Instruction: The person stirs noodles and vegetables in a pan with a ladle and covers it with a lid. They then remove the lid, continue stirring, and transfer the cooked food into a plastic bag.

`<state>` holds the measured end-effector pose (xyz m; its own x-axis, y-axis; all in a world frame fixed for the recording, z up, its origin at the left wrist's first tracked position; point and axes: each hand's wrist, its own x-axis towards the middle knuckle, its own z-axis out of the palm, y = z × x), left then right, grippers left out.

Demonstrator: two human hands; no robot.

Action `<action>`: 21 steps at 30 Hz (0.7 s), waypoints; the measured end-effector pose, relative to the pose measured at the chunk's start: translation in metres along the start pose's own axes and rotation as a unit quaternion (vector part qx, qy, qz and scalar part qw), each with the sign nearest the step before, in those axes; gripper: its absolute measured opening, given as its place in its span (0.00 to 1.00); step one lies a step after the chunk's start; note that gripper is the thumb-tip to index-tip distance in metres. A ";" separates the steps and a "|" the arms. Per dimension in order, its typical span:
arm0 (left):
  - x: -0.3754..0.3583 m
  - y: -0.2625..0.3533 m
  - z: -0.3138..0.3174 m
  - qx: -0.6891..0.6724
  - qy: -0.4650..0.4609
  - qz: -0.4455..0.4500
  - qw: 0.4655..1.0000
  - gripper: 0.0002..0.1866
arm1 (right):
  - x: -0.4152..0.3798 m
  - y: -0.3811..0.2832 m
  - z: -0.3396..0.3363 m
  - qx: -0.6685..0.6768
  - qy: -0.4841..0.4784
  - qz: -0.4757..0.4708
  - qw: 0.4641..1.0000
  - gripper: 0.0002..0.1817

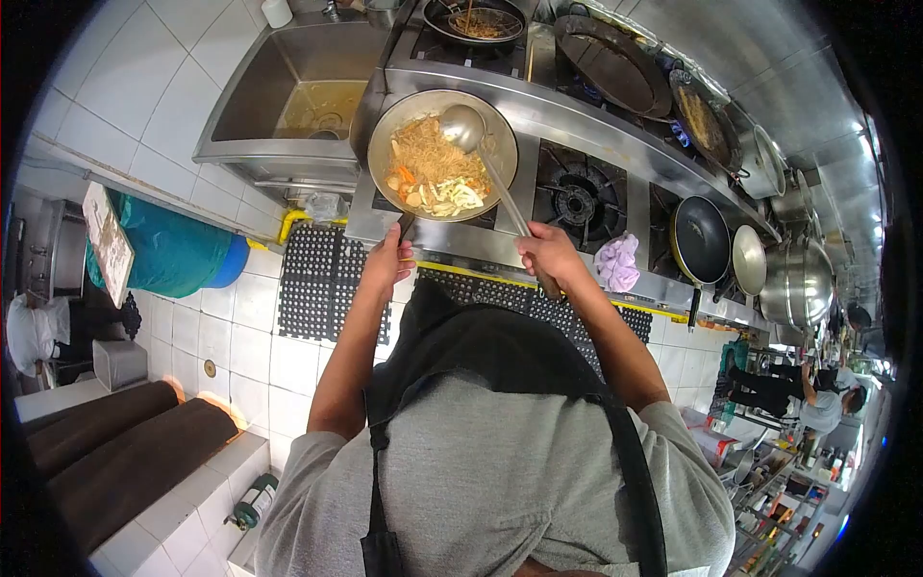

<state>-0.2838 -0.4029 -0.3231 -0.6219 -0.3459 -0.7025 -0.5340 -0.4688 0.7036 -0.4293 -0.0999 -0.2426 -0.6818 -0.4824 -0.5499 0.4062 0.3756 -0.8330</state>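
My left hand [389, 258] is wrapped round the handle of a wide wok [505, 125] on the stove. Noodles [423, 149], orange vegetable strips and pale chopped pieces [454, 196] lie in the wok. In my right hand [550, 255] is the long handle of a metal ladle [462, 127], its bowl over the food at the wok's upper right. A crumpled lilac cloth [617, 263] rests on the stove's front edge, right of my right hand.
A steel sink [240, 111] adjoins the stove on the left. A bare burner [577, 195] is right of the wok, then a black frying pan [700, 238]. More pans [613, 65] stand on the rear burners. Two other people [825, 409] [38, 332] are far off.
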 end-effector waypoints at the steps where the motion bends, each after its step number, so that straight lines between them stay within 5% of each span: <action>1: 0.000 0.000 0.000 0.000 0.000 -0.002 1.000 0.32 | -0.008 -0.007 0.002 -0.003 -0.003 0.000 1.000 0.14; 3: 0.001 0.000 0.000 -0.004 0.001 -0.001 1.000 0.32 | -0.030 -0.016 0.007 0.254 -0.075 0.031 0.964 0.18; 5: 0.002 -0.004 -0.002 -0.004 0.002 -0.001 1.000 0.32 | -0.043 -0.019 0.007 0.285 -0.091 0.052 0.953 0.21; 8: 0.004 -0.004 -0.001 -0.009 -0.012 0.005 1.000 0.32 | -0.061 -0.029 0.007 0.219 -0.088 0.029 0.971 0.20; 10: 0.003 -0.003 -0.001 -0.003 0.000 0.000 1.000 0.32 | -0.065 -0.030 0.004 -0.074 -0.077 -0.017 0.994 0.18; 11: 0.004 -0.002 -0.001 -0.004 0.000 0.001 1.000 0.32 | -0.062 -0.031 0.004 -0.075 -0.077 -0.018 0.994 0.18; 14: 0.007 -0.005 -0.003 0.003 -0.003 -0.004 1.000 0.33 | -0.039 -0.020 0.005 -0.180 -0.015 -0.064 0.981 0.18; 16: 0.001 -0.002 -0.001 0.005 -0.004 0.004 1.000 0.34 | -0.010 -0.012 0.003 -0.344 0.087 -0.187 0.916 0.22; 21: 0.001 0.000 -0.001 0.005 -0.006 0.002 1.000 0.34 | 0.039 -0.009 0.011 -0.320 0.156 -0.172 0.919 0.19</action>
<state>-0.2832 -0.4040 -0.3239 -0.6306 -0.3388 -0.6982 -0.5370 -0.4590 0.7077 -0.4533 -0.1309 -0.2570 -0.8847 -0.4468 -0.1333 -0.2387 0.6797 -0.6936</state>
